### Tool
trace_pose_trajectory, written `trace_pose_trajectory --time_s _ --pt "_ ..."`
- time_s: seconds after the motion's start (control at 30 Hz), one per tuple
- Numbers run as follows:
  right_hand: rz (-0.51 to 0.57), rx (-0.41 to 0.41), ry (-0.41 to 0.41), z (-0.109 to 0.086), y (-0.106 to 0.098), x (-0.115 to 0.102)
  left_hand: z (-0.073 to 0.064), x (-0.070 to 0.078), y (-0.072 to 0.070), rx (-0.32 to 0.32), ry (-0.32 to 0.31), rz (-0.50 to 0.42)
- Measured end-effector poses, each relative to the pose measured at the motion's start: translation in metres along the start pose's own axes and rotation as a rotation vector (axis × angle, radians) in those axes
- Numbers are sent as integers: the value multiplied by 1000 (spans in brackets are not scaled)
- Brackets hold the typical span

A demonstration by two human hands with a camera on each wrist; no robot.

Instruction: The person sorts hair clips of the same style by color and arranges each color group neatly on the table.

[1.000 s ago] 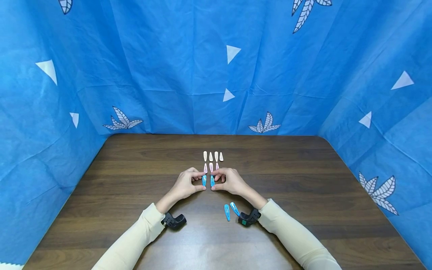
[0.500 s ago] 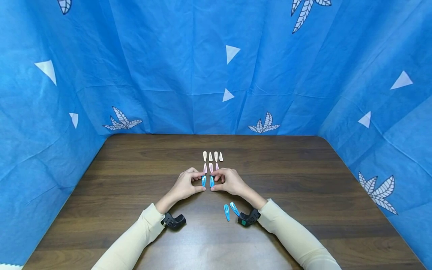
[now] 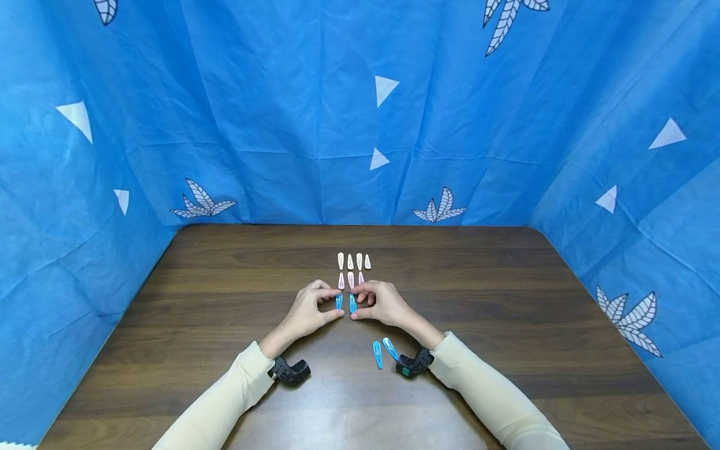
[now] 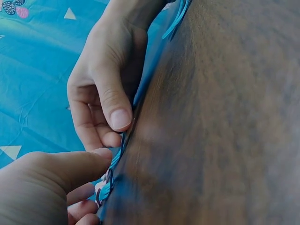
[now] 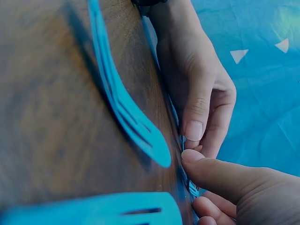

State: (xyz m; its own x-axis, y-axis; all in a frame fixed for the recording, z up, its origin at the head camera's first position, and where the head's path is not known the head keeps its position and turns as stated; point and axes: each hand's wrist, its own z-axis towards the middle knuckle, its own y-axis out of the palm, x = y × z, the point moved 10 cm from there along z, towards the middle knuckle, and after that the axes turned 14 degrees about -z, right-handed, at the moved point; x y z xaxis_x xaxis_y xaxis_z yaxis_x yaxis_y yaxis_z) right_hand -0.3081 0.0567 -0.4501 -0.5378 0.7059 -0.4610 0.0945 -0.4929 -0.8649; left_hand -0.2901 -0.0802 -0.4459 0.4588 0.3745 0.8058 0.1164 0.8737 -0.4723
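Note:
In the head view my left hand [image 3: 306,309] has its index finger and thumb at the two ends of a blue snap hair clip [image 3: 339,302]. Mirroring it, my right hand [image 3: 385,303] pinches a second blue snap hair clip [image 3: 353,303] end to end. Both clips lie on the wooden table, side by side with a small gap. Just beyond them is a row of pink hair clips [image 3: 351,280], partly covered by the right fingers. The right wrist view shows the right thumb [image 5: 215,171] close to the left hand [image 5: 197,84]; the clips there are mostly hidden.
A row of cream hair clips [image 3: 350,262] lies beyond the pink ones. Two loose blue clips [image 3: 377,355] rest nearer me, one beside the right wrist camera [image 3: 414,363]. Blue patterned cloth [image 3: 320,125] surrounds the table's [image 3: 478,281] back and sides.
Hands and clips stay nearly still. My left thumb tip has shifted very slightly to the right past its clip's near end.

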Motion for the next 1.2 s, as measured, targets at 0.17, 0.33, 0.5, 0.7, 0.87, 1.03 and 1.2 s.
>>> trace_pose_trajectory --time_s 0.17,0.33,0.5,0.7,0.87,1.03,1.2 --pt "34 -2 -5 -1 -2 0 -1 1 -2 32 32 47" --pt "65 15 -28 -7 -13 0 -2 3 -3 54 67 74" --pt "72 39 -62 -23 -30 -5 -2 5 -2 54 81 79" --pt "59 24 -103 -52 -38 -10 -3 3 -4 42 74 80" --pt "34 19 -146 -72 -40 -17 -2 4 -5 50 93 97" --pt "34 -5 -193 -84 -35 -23 -2 3 -5 47 91 97" --pt "-23 -7 -231 -88 -28 -25 -2 3 -3 38 93 107"
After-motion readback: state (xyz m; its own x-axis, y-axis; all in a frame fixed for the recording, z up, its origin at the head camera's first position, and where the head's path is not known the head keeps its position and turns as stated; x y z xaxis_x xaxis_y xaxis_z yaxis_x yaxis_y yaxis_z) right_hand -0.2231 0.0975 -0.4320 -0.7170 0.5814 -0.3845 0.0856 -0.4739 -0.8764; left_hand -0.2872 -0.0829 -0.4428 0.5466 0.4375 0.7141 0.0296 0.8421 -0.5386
